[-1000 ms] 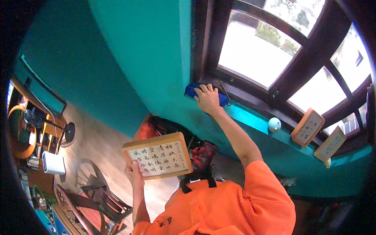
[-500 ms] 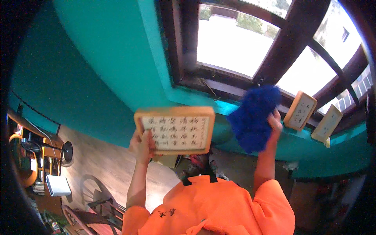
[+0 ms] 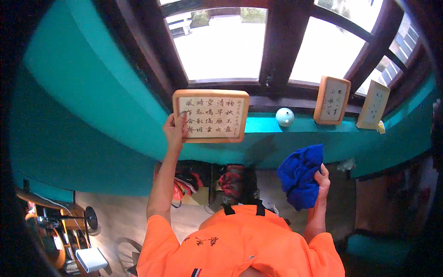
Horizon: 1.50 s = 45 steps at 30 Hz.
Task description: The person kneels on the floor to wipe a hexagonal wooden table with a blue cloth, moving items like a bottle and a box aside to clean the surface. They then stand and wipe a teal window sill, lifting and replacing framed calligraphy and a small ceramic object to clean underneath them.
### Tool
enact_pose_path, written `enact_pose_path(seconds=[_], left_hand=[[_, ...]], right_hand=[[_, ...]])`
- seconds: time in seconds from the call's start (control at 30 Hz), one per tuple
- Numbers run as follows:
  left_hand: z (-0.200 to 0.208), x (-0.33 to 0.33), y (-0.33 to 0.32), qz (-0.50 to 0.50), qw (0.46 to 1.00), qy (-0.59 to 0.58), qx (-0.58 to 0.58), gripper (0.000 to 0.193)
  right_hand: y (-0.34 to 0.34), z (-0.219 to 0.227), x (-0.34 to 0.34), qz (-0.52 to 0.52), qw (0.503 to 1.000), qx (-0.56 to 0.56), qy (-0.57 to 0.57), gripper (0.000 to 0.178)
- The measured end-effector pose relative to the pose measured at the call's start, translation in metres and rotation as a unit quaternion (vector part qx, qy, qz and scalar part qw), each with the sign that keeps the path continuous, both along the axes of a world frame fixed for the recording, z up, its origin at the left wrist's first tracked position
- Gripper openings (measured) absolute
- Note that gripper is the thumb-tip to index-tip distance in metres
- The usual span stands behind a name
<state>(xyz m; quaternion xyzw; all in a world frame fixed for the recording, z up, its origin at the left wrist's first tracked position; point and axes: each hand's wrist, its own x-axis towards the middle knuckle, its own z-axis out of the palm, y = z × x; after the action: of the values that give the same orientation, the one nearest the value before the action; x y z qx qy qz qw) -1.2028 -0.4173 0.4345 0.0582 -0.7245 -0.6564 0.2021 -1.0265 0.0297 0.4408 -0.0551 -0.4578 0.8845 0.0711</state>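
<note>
My left hand (image 3: pixel 174 129) grips the left side of a wooden-framed calligraphy panel (image 3: pixel 213 117), thumb over its front. The panel is held upright before the window sill (image 3: pixel 258 124), dark brush characters facing me; whether it touches the sill I cannot tell. Lower on the right, my right hand (image 3: pixel 323 181) is closed on a bunched blue cloth (image 3: pixel 301 175), which hangs in front of the teal wall. A small round pale-green vase (image 3: pixel 285 117) with a narrow mouth stands on the sill between the panel and the other frames.
Two more framed calligraphy pieces, one upright (image 3: pixel 332 100) and one tilted (image 3: pixel 373 105), stand toward the sill's right end. Dark window bars (image 3: pixel 282 51) rise behind. Bags (image 3: pixel 230 182) lie on the floor below. A white box (image 3: pixel 91 259) and a round-based black stand (image 3: pixel 91 218) are at lower left.
The held panel has moved up toward the sill, and the blue cloth has dropped lower, away from the window. My view has swung right, and the vase has come into sight.
</note>
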Motion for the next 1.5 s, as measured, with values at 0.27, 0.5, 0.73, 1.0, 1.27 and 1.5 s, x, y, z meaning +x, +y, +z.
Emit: enact_pose_path(seconds=[0.27,0.5,0.73,1.0,1.27,1.5], left_hand=[[-0.003,0.049,-0.029,0.053,0.998,0.004,0.041,0.031],[-0.011,0.164,-0.094,0.096,0.992,0.005,0.082,0.021],[-0.015,0.218,-0.099,0.125,0.983,0.05,0.122,0.029],[-0.019,0.219,-0.095,0.179,0.981,-0.018,0.075,0.02],[-0.009,0.171,-0.071,0.113,0.983,-0.052,0.135,0.013],[0.019,0.064,-0.019,0.048,0.993,-0.001,0.107,0.019]], right_hand=[[-0.055,0.032,-0.075,0.255,0.959,-0.121,-0.033,0.054],[-0.146,0.0,-0.164,0.347,0.918,-0.158,-0.113,0.045],[-0.205,-0.008,-0.202,0.332,0.909,-0.199,-0.155,0.048],[-0.186,-0.01,-0.242,0.293,0.939,-0.161,-0.084,0.045],[-0.136,-0.011,-0.198,0.241,0.969,-0.059,-0.004,0.042],[-0.057,-0.038,-0.076,0.302,0.946,-0.082,-0.082,0.054]])
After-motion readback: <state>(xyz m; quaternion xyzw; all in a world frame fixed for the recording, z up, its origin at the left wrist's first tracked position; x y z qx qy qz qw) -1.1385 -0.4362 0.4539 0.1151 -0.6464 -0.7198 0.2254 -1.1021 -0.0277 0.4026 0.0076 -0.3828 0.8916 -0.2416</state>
